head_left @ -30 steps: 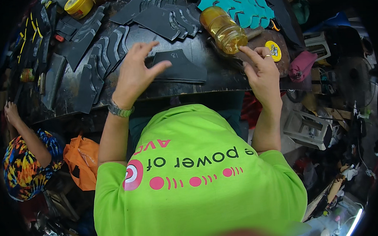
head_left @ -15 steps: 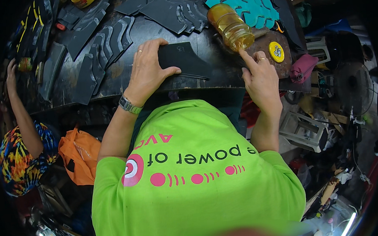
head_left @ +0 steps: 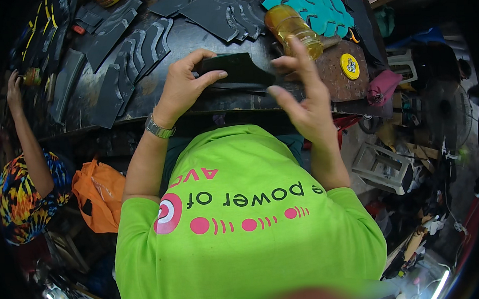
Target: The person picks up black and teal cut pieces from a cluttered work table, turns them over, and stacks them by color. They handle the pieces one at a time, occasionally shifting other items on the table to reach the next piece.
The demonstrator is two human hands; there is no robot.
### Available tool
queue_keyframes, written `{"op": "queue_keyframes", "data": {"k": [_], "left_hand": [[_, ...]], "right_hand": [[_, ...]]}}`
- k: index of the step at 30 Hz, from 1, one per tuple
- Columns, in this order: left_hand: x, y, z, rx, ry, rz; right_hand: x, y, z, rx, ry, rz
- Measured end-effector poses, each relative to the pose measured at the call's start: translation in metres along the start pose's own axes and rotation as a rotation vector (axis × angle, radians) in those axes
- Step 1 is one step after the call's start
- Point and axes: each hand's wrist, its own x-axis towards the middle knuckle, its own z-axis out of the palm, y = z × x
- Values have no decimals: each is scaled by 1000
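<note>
My left hand pinches the left edge of a black cut piece, thumb on top. The piece has a curved right side and is tilted up off the dark table, with another dark layer under it. My right hand hovers just right of the piece, fingers apart and somewhat blurred, with nothing seen in it. Beyond that hand a clear jar of amber stuff lies on its side, its mouth toward me. Its yellow lid lies to the right on a brown board.
Rows of overlapping black pieces cover the table's left and far parts. Teal pieces lie at the far right. A pink pouch sits at the right edge, above a grey stool. A co-worker's arm reaches in at left, near an orange bag.
My right hand has left the jar's mouth and moved left toward the black piece. My left hand has raised the piece from the table and tilted it.
</note>
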Motion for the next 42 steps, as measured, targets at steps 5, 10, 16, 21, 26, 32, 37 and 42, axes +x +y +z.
{"op": "queue_keyframes", "data": {"k": [5,10,16,21,26,32,37,42], "left_hand": [[2,5,-2,-412,-15,-67],[-15,5,9,-877,-97,-223],[-25,6,43,-1191,-147,-109],[-22,9,43,-851,-25,-388],[-24,14,44,-1033,-49,-293],[-23,12,43,-1042,-120,-294],[-23,12,39,-1094,-144,-303],[-21,14,38,-1067,-93,-296]], "right_hand": [[2,21,33,151,-16,72],[0,22,47,569,165,167],[-2,24,56,804,264,256],[-5,26,58,649,153,245],[5,38,43,553,122,156],[10,41,48,266,141,46],[9,37,52,229,137,53],[8,35,52,166,118,1]]}}
